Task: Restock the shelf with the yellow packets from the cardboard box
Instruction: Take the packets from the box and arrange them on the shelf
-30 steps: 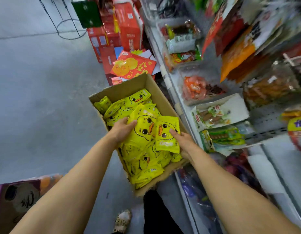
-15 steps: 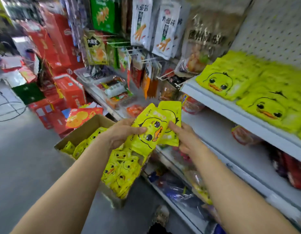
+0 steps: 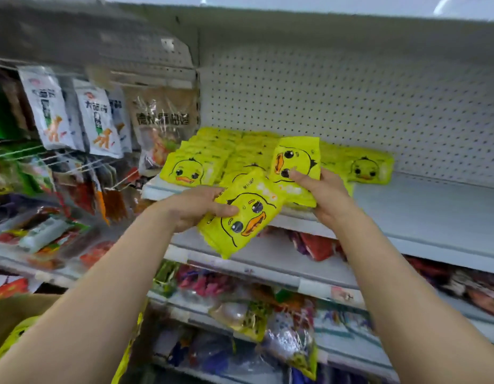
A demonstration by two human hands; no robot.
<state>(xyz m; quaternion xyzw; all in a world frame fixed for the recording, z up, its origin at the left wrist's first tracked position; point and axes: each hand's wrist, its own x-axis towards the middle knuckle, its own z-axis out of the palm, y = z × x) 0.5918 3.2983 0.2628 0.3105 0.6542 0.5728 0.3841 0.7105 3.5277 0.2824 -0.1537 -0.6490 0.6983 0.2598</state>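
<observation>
- The left hand (image 3: 194, 207) grips a yellow duck-face packet (image 3: 244, 214) by its left edge, thumb pressed across the front and fingers curled behind. The packet tilts with the duck face up, its lower corner hanging out past the shelf lip. Held by one edge like this, it looks ready to be slid in flat.
- The right hand (image 3: 322, 194) pinches a second yellow packet (image 3: 294, 164) from the right, thumb on the printed front near the duck's eye, fingers wrapped behind. This packet stands nearly upright with the duck turned sideways, its lower part overlapping the first packet's top corner.
- Both hands are raised to the level of the white shelf (image 3: 423, 206), just in front of it, so each packet seems about to go down there.
- On that shelf a stack of shelved yellow packets (image 3: 201, 162) lies flat in overlapping rows, faces forward, against the pegboard back panel (image 3: 323, 92). One more packet (image 3: 365, 167) rests to the right, with bare shelf beyond it, probably where new stock fits.
- The cardboard box (image 3: 16, 314) sits low at the left edge, yellow packets showing inside, near enough for another reach.
- Hanging white snack bags (image 3: 74, 115) fill pegs to the left; mixed snack bags (image 3: 268, 314) crowd the lower shelves.
</observation>
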